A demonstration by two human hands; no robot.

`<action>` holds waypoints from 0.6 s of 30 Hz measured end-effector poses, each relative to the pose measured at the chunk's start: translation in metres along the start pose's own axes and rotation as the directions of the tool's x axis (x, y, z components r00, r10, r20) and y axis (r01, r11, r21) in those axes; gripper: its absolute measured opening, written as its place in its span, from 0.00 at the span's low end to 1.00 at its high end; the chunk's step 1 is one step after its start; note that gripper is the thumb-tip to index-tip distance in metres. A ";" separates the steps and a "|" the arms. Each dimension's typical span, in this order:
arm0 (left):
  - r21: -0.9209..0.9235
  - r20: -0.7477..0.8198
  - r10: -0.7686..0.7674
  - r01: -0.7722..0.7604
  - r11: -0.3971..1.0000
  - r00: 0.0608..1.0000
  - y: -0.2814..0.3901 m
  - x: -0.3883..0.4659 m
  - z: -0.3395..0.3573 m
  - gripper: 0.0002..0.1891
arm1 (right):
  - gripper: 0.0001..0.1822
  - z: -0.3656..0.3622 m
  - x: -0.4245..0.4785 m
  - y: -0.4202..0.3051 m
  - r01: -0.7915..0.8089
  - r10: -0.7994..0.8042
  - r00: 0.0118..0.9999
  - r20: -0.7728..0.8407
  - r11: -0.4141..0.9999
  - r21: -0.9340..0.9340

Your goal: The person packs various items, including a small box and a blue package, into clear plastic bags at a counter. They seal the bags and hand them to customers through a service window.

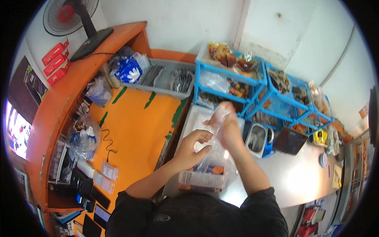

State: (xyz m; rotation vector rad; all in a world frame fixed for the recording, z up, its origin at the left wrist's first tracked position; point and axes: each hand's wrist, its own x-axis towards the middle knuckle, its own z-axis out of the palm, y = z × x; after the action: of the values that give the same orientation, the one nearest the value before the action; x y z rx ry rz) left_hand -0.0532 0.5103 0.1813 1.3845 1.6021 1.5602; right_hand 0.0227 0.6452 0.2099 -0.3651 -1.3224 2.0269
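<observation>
My right hand [226,123], blurred, grips the gathered upper part of a clear plastic bag [220,114]. Just left of it, my left hand [194,148] is held with fingers curved and apart, nothing seen in it. Below both hands, near my chest, a printed box [202,177] in blue and orange lies on the metal counter, with clear plastic [231,166] around it. Whether this plastic belongs to the gripped bag cannot be told. A white tray or board [201,114] lies behind the hands.
Blue plastic racks [231,69] holding bagged goods line the back. A metal container [257,140] and a dark device [290,140] stand to the right. A grey tray [165,89] of packed utensils is at back left. Phones [102,214] and bags lie on the orange table [133,118].
</observation>
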 end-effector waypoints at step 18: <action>-0.630 -0.103 -0.327 0.193 0.752 0.940 -0.051 -0.098 -0.013 0.06 | 0.12 -0.024 -0.110 0.065 0.398 0.223 0.802 0.554 0.493 -0.774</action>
State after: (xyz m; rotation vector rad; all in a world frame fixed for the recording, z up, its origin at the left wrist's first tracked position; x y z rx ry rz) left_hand -0.0454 0.4267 0.1079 0.6274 1.1537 1.8603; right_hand 0.0910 0.5711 0.1276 -0.0429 -2.7150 1.1870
